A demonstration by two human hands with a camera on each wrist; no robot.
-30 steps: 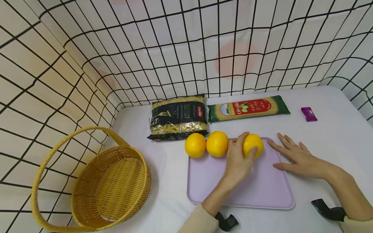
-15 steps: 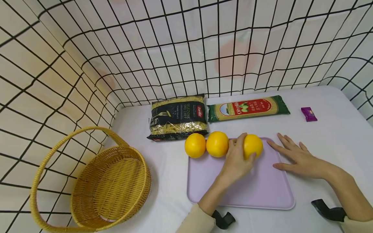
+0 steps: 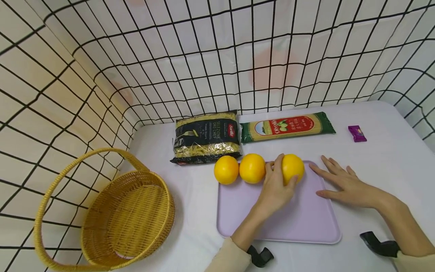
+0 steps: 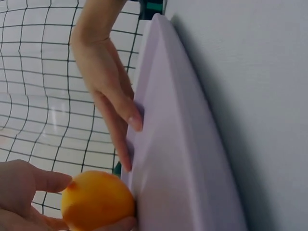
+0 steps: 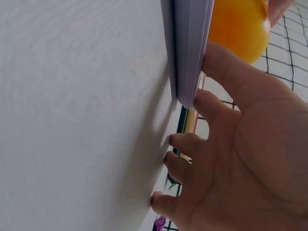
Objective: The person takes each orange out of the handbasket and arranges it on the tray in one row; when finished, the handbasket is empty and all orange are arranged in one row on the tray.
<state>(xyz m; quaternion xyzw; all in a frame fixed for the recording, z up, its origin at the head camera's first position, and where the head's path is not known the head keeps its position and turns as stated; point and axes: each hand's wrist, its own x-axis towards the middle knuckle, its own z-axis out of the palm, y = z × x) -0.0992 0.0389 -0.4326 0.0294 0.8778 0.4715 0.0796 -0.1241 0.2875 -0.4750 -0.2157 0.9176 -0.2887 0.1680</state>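
My left hand [image 3: 276, 189] grips the rightmost orange [image 3: 293, 169] at the far edge of a lilac tray [image 3: 306, 219]; its thumb and fingers curl about the fruit. Two more oranges stand in a row to its left: the middle one [image 3: 252, 168] and the leftmost one [image 3: 226, 170], which overlaps the tray's far left corner. My right hand [image 3: 350, 187] lies with spread fingers at the tray's right edge. In the right wrist view, the thumb and index finger of that hand [image 5: 245, 130] touch the tray's rim [image 5: 192, 53], while the other fingertips rest on the white cloth.
A woven basket [image 3: 166, 223] with a tall handle stands at the left. Behind the tray lie a penne bag [image 3: 207, 138] and a spaghetti pack [image 3: 289, 127]. A small purple packet [image 3: 357, 133] sits at the right. Black wire mesh [image 3: 217, 49] borders the table.
The head view has shifted slightly. My left hand stays on the rightmost orange with barely any movement, and my right hand keeps its place at the tray's edge.
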